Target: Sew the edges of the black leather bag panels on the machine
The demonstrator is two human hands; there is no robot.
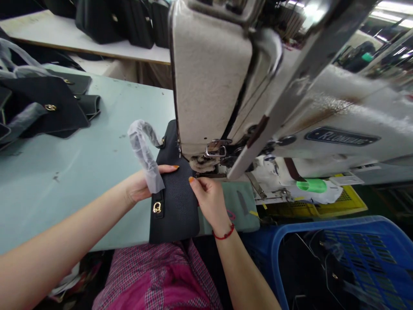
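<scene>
A black leather bag panel (180, 202) lies on the pale green table, its far end running under the sewing machine head (209, 86). A carry handle wrapped in white film (143, 148) arches from its left side, fixed by gold-coloured metal fittings (157, 207). My left hand (143, 183) reaches in by the handle and grips the panel's left part, one digit flat on top and the other fingers hidden. Close to the needle area, my right hand (209, 198) pinches the panel's right edge between thumb and fingers. The needle and presser foot are hard to make out.
More black bag pieces (48, 103) with wrapped handles lie at the table's left. Black bags (112, 21) stand on a white shelf (48, 32) behind. At right, a blue plastic basket (277, 258) holds further black pieces, beside a yellow crate (342, 204).
</scene>
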